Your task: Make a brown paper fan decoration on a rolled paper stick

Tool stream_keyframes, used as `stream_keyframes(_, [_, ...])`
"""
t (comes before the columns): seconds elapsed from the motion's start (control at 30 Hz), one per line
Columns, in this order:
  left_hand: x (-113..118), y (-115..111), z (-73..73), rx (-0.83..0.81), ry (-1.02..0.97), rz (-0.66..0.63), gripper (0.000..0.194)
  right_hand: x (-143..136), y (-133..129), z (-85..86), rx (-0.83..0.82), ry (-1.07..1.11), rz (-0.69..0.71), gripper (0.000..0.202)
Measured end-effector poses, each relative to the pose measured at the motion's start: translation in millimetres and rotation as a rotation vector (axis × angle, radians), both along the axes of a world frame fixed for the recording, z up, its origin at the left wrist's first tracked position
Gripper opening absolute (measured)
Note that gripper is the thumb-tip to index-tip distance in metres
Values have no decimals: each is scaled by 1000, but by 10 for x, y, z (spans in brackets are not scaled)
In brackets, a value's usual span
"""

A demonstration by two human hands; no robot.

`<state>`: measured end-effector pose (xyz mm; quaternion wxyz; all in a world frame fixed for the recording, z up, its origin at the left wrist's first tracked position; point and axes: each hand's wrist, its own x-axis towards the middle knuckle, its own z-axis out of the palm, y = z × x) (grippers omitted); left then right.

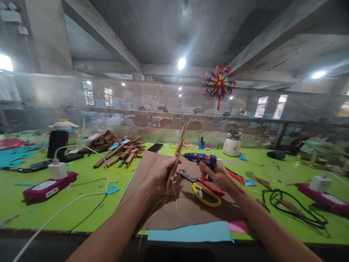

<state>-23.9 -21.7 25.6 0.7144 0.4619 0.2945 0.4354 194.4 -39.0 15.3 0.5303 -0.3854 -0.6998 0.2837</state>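
Note:
My left hand (pixel 163 174) is closed around a brown rolled paper strip (pixel 180 145), held upright and tilted, with yellow string (pixel 176 200) hanging below it. In my right hand (pixel 215 173) is a dark blue glue gun (pixel 197 157), its nozzle pointing left at the strip, close to my left fingers. Whether the nozzle touches the strip is too small to tell. Beneath both hands lies brown paper (pixel 160 218) on the green table. Scissors with a yellow and red handle (pixel 206 198) rest on the paper, under my right hand.
Rolled brown pieces (pixel 128 151) lie at the back left, near a black phone (pixel 155 147). Purple power strips (pixel 50 187) sit on both sides. A white kettle (pixel 232 144) stands behind; a black cable (pixel 294 209) coils at right. Blue paper (pixel 191 232) lies at the front edge.

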Motion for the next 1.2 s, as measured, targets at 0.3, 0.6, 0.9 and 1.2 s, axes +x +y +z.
stream_keyframes(0.3, [7, 37, -35, -7, -6, -113, 22, -90, -30, 53, -49, 10, 59, 46])
stream_keyframes(0.6, [-2, -6, -10, -107, -99, -150, 21, -84, -9, -13, 43, -14, 31, 41])
stream_keyframes(0.9, [-18, 8, -3, -120, -86, -150, 23, -51, 4, -45, 41, -98, 15, 40])
stream_keyframes(1.2, [-81, 73, -18, -23, -57, -99, 21, 215, 182, -55, 54, -185, -159, 44])
